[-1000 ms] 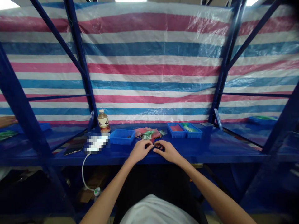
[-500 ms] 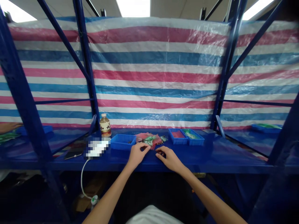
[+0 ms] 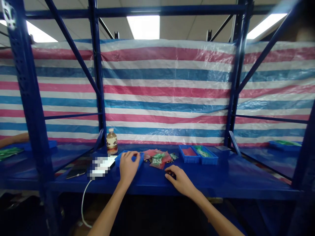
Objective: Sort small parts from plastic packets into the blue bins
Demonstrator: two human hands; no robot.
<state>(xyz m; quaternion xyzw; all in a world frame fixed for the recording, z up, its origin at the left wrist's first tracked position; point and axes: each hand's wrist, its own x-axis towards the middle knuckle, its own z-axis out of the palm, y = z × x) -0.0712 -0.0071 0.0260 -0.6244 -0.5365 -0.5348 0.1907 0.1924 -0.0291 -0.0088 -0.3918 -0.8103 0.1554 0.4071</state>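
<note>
My left hand (image 3: 129, 166) is over the blue bin (image 3: 141, 160) at the left, its thumb and forefinger curled together in a pinch. Whatever lies between those fingertips is too small to see. Low on the table, my right hand (image 3: 180, 179) is closed with its fingers curled inward; small dark pieces seem to be in or under it, and I cannot make out what they are. Between and beyond the hands lies a pile of red plastic bags (image 3: 153, 154) and green-and-clear packets (image 3: 158, 158), with small dark and brass-coloured pieces around them.
Two blue trays (image 3: 209, 160) stand right of the pile, one with red bags, the other with green packets. A drink bottle (image 3: 112, 142), a phone (image 3: 76, 171) and a blurred-out device with a white cable (image 3: 83, 200) are at the left. Another person's hand (image 3: 21, 137) shows far left.
My left hand has moved left from beside the pile to over the blue bin. My right hand stays near the same spot. The view has tilted up.
</note>
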